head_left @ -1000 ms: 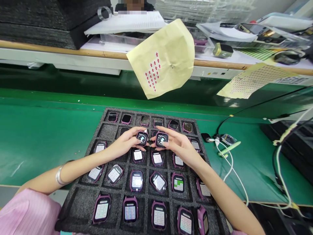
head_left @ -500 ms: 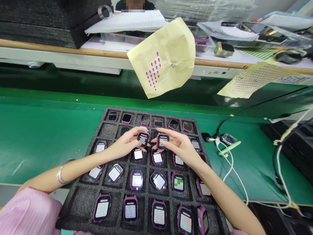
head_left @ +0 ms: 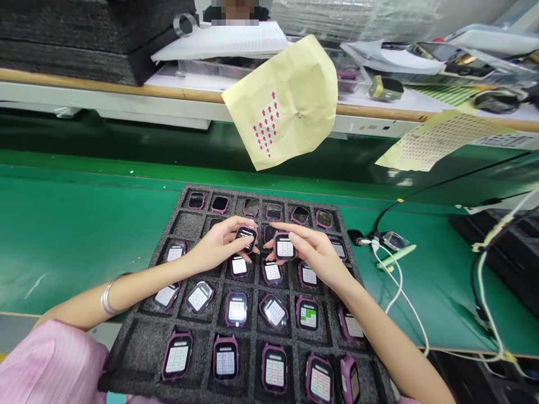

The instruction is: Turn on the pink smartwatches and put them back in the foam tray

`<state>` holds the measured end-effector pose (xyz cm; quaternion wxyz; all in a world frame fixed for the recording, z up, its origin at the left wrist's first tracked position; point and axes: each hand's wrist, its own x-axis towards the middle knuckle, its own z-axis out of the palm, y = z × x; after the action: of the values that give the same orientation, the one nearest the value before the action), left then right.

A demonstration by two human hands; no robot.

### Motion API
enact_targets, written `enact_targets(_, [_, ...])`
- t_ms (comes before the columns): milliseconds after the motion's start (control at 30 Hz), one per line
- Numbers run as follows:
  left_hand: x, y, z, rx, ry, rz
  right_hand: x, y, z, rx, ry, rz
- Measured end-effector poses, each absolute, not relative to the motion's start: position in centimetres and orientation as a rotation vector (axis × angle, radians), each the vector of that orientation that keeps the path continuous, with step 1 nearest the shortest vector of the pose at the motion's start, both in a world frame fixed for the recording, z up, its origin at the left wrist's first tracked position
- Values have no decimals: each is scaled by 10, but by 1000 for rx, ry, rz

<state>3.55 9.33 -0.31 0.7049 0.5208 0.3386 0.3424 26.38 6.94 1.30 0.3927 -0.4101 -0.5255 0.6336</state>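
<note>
My left hand [head_left: 227, 240] is closed around a purple smartwatch [head_left: 244, 231], its thumb lying over a dark screen with white text. Close beside it, my right hand [head_left: 314, 249] grips another purple smartwatch [head_left: 285, 248] whose screen shows a white grid; the thumb is at the screen's upper right edge. Both watches are held above a black foam tray [head_left: 138, 350] divided into square compartments. Several more strapless purple watches lie in it, many with lit white grids. One watch [head_left: 307, 314] has green blocks on its screen, and the far row is dark.
The tray rests on a green bench [head_left: 76, 224]. White cables [head_left: 398, 280] and a light green tool [head_left: 396, 256] lie to the right. Above the bench, a shelf edge [head_left: 193, 94] carries black foam blocks [head_left: 76, 45] and papers. A yellow sticker sheet [head_left: 290, 106] hangs down. A person sits beyond.
The right watch's screen has switched from a dark text list to a white grid, and my right thumb has lifted toward its edge. My left thumb has moved further across its watch's screen.
</note>
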Motion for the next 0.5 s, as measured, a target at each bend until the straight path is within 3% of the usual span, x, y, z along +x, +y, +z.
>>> enact_targets(400, [34, 92, 4, 1114, 748, 754, 285, 66, 26, -1084, -1474, 1581])
enact_targets(500, [33, 91, 3, 1136, 751, 775, 305, 68, 20, -1294, -1675, 1356])
